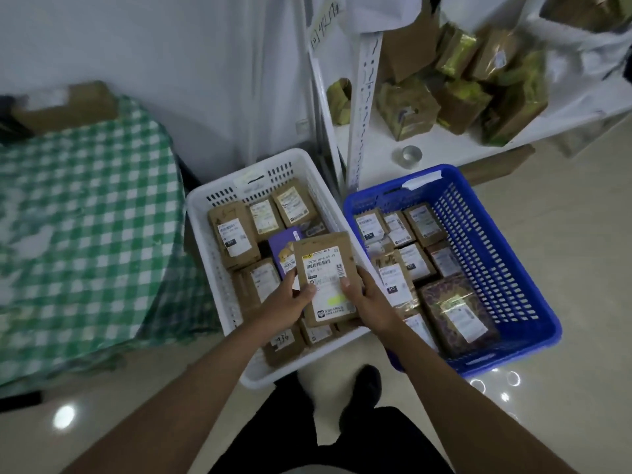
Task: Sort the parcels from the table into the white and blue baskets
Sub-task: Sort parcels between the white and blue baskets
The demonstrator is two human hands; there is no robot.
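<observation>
Parcel: we hold a brown parcel [326, 278], label up, above the white basket [205, 213], between both hands.
Left hand: our left hand [290, 301] grips its left edge, thumb on the label.
Right hand: our right hand [367, 301] grips its right edge.
Baskets: the blue basket [506, 241] sits just beside the white one; both hold parcels.
Surface: the green-checked surface [85, 213] lies left.

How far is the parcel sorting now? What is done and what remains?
Done: many parcels already lie in the white basket and the blue basket. In hand: the left hand and right hand hold one brown parcel above the white basket. Left: one cardboard box shows on the checked table.
</observation>
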